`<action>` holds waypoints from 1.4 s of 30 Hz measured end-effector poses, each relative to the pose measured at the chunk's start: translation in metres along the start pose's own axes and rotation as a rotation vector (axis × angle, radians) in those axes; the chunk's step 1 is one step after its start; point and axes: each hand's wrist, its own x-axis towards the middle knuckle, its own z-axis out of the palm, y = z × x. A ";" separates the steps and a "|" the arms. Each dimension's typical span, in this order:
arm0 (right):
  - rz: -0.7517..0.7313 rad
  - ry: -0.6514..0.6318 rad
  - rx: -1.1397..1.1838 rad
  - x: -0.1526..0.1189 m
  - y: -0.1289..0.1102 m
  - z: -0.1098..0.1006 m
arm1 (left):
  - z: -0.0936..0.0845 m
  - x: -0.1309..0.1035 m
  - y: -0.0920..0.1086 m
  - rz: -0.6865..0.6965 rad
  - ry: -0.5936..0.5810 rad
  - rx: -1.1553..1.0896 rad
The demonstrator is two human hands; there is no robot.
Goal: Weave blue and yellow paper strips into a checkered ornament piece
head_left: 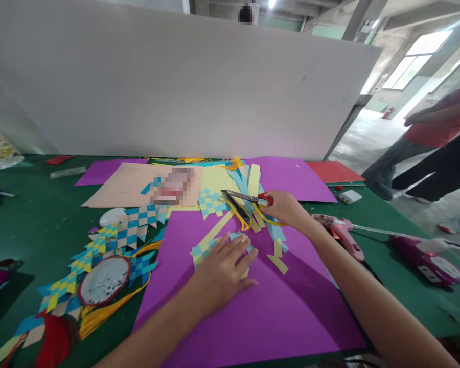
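Observation:
My left hand lies flat with its fingers stretched out over a woven piece of light blue and yellow paper, partly covering it. Beneath it is a large purple sheet. Farther forward, my right hand is closed around the red handle of a pair of scissors, whose blades point left. Just under the blades rests a yellow and black utility knife. Another woven blue and yellow piece is left of the knife. Loose pale yellow strips lie near my right forearm.
Checkered woven paper fish shapes, a round white dish with a red rim and a red tassel are at left. A pink glue gun and a purple power strip lie right. A white board stands behind; people stand at right.

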 end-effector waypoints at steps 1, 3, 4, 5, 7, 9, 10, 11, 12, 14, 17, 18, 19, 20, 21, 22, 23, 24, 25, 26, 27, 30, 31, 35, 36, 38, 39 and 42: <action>0.002 0.004 0.006 0.000 0.001 0.002 | 0.005 0.000 0.005 0.029 -0.004 0.020; 0.000 0.010 0.014 0.000 0.003 0.005 | 0.010 0.000 0.012 0.061 -0.001 0.033; -0.005 0.011 0.018 0.000 0.004 0.007 | 0.011 0.000 0.014 0.083 0.015 0.025; -0.011 0.012 0.021 0.001 0.005 0.009 | 0.010 0.000 0.016 0.104 0.033 0.013; -0.019 0.015 0.026 0.002 0.008 0.014 | 0.006 0.002 0.017 0.133 0.064 -0.003; -0.019 0.026 0.028 0.003 0.011 0.020 | 0.003 0.004 0.017 0.117 0.083 0.014; -0.018 0.032 0.030 0.003 0.011 0.022 | 0.002 0.005 0.017 0.100 0.083 0.033; -0.019 0.038 0.032 0.004 0.012 0.024 | 0.003 0.006 0.017 0.085 0.077 0.053; -0.020 0.042 0.034 0.004 0.012 0.026 | 0.003 0.006 0.017 0.077 0.068 0.073; -0.017 0.053 0.041 0.003 0.012 0.029 | 0.005 0.004 0.018 0.094 0.026 0.100; 0.004 0.081 0.051 0.001 0.013 0.031 | 0.005 0.002 0.025 0.179 0.010 0.091; 0.007 0.091 0.052 0.001 0.014 0.032 | 0.005 0.003 0.028 0.196 0.018 0.081; 0.005 0.099 0.052 0.000 0.014 0.033 | 0.004 0.005 0.032 0.196 0.026 0.076; -0.001 0.108 0.050 -0.001 0.015 0.033 | 0.004 0.008 0.035 0.170 0.032 0.081; -0.010 0.115 0.048 -0.002 0.015 0.034 | 0.006 0.011 0.038 0.125 0.025 0.099; -0.019 0.122 0.044 -0.002 0.016 0.036 | 0.008 0.015 0.040 0.064 0.007 0.128; -0.028 0.129 0.040 -0.003 0.016 0.037 | 0.011 0.019 0.041 -0.009 -0.010 0.161; -0.036 0.134 0.035 -0.004 0.017 0.038 | 0.014 0.021 0.043 -0.054 -0.031 0.190; -0.044 0.140 0.031 -0.004 0.017 0.038 | 0.017 0.021 0.044 -0.075 -0.053 0.210; -0.053 0.144 0.028 -0.005 0.018 0.039 | 0.019 0.020 0.046 -0.065 -0.077 0.218; -0.062 0.147 0.024 -0.006 0.018 0.040 | 0.019 0.017 0.047 -0.056 -0.094 0.216; -0.084 0.148 0.017 -0.007 0.019 0.040 | 0.011 0.007 0.056 -0.052 -0.079 0.200; -0.089 0.148 0.015 -0.007 0.019 0.039 | 0.008 0.006 0.059 -0.061 -0.062 0.192; -0.105 0.148 0.006 -0.009 0.017 0.037 | 0.011 0.031 0.068 -0.062 0.009 0.122; -0.108 0.148 0.002 -0.010 0.017 0.036 | 0.017 0.041 0.069 -0.046 -0.002 0.085; -0.112 0.149 -0.008 -0.011 0.015 0.035 | 0.032 0.058 0.070 -0.031 -0.028 0.042; -0.113 0.150 -0.014 -0.012 0.015 0.034 | 0.038 0.063 0.070 -0.035 -0.044 0.035; -0.119 0.151 -0.026 -0.013 0.015 0.034 | 0.043 0.054 0.072 -0.014 -0.052 0.040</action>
